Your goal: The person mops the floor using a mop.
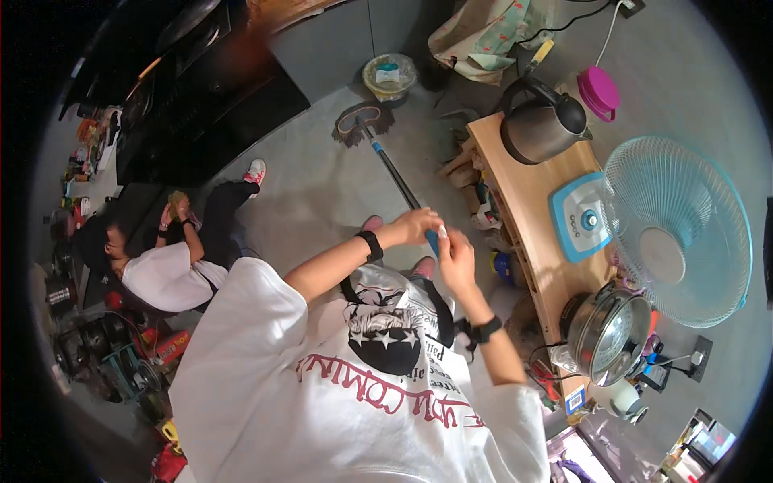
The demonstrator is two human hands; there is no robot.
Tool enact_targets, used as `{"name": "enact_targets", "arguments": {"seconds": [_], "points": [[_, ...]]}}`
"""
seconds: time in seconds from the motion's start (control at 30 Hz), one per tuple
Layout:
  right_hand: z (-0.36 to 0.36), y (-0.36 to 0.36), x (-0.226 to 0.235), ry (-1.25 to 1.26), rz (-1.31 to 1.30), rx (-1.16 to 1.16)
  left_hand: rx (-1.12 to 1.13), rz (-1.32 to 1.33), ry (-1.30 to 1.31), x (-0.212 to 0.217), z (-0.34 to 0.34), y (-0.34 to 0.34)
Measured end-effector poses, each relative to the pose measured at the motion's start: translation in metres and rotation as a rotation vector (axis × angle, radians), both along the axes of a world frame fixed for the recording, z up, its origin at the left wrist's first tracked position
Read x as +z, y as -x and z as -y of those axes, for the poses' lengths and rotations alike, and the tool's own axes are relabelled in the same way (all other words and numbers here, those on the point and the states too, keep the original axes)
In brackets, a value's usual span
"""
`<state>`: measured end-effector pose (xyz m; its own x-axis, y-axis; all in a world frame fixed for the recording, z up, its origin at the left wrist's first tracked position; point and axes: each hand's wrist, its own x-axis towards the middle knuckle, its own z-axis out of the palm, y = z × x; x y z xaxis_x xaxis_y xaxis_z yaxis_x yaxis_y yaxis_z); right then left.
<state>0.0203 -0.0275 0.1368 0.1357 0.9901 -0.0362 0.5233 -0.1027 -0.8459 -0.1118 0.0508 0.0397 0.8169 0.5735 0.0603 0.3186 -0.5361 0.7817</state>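
Note:
A mop with a grey fringed head (362, 123) and a blue and dark pole (394, 171) reaches away from me across the grey floor. My left hand (415, 226) is closed round the pole near its upper end. Just beside it on the right, my right hand (456, 256) also grips the pole, close to its blue end. Both wrists wear black bands. The mop head rests on the floor beside a small lined bin (389, 77).
To the right, a wooden shelf unit (523, 209) holds a kettle (541, 121), a blue fan (668, 233) and a steel pot (609, 332). At left a person in a white top (173, 278) sits holding something greenish. A dark cabinet (233, 121) stands at the far left.

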Motion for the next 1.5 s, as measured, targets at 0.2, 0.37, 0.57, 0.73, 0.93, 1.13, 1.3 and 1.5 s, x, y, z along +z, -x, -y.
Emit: {"name": "enact_targets", "arguments": {"seconds": [0.2,0.37,0.57,0.73,0.93,1.13,1.3,1.5], "points": [[-0.082,0.067,0.024,-0.251,-0.223,0.025,0.126,0.141,-0.212,0.025,-0.074,0.056],[-0.092,0.085,0.05,-0.184,-0.441,0.07,0.154,0.243,0.106,0.056,-0.09,0.091],[-0.027,0.062,0.046,0.01,-0.767,-0.135,-0.284,-0.224,-0.073,0.071,-0.084,0.051],[0.041,0.055,0.08,-0.152,-0.614,-0.443,-0.599,-0.382,-0.138,0.098,-0.039,0.003],[0.075,0.046,0.082,-0.342,-0.54,-0.685,-0.811,-0.2,-0.045,0.1,-0.008,-0.017],[0.048,0.037,0.08,-0.401,-0.52,-0.62,-0.611,-0.119,0.182,0.046,-0.036,-0.005],[0.011,0.01,0.076,-0.489,0.016,-0.451,-0.308,-0.028,0.1,0.051,-0.05,-0.016],[-0.027,-0.045,0.054,-0.321,-0.135,-0.537,-0.009,-0.088,0.122,0.029,-0.06,-0.063]]}}
